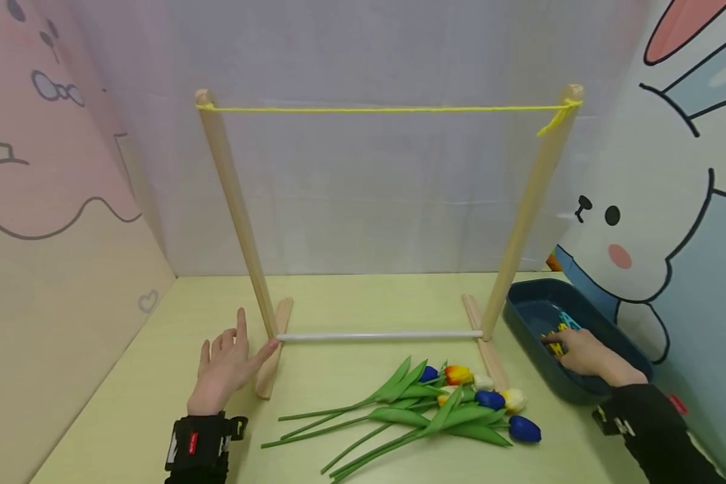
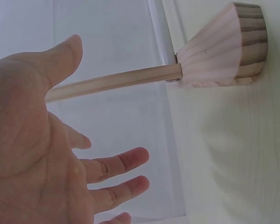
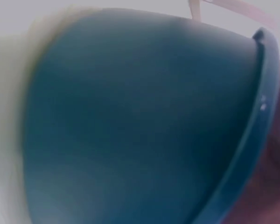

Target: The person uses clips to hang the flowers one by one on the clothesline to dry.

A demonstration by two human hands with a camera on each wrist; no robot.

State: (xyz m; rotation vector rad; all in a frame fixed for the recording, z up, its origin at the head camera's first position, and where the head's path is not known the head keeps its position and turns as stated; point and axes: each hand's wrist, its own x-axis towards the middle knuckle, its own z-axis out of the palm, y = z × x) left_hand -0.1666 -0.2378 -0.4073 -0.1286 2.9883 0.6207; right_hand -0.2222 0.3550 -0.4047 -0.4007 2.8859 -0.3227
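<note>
My left hand is spread beside the foot of the frame's left wooden post, its thumb close to the white crossbar; whether it touches cannot be made out. In the left wrist view the left palm shows, holding nothing. My right hand reaches into a dark blue basin, fingers at several yellow clothespins. A light blue clothespin lies just beyond them. The basin's outer wall fills most of the right wrist view and hides the right fingertips.
A yellow string runs between the tops of the left and right posts. Artificial tulips with blue, white, yellow and orange-red heads lie in front of the frame. Cartoon-printed walls enclose the table.
</note>
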